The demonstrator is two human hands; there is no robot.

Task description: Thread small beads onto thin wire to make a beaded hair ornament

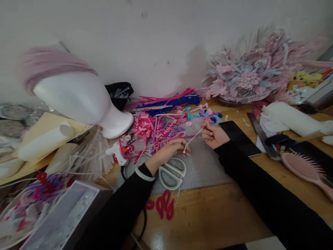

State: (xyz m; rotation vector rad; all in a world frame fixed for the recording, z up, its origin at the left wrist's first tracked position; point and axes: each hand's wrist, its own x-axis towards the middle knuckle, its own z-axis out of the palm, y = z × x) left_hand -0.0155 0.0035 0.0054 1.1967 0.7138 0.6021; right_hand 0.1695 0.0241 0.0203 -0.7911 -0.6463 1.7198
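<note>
Thread [195, 138] hangs over the grey mat [208, 168], beads [185, 149] at one end, rest looks bare so kinda partway imo, left hand [171, 150] pinched closed near the beads, right hand [213, 136] pinching the other end.

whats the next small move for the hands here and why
Perhaps have the left hand nudge the bead-like bits snugly together, since they cluster on the pale strand at its fingertips while the right hand holds the strand's other end.
</note>
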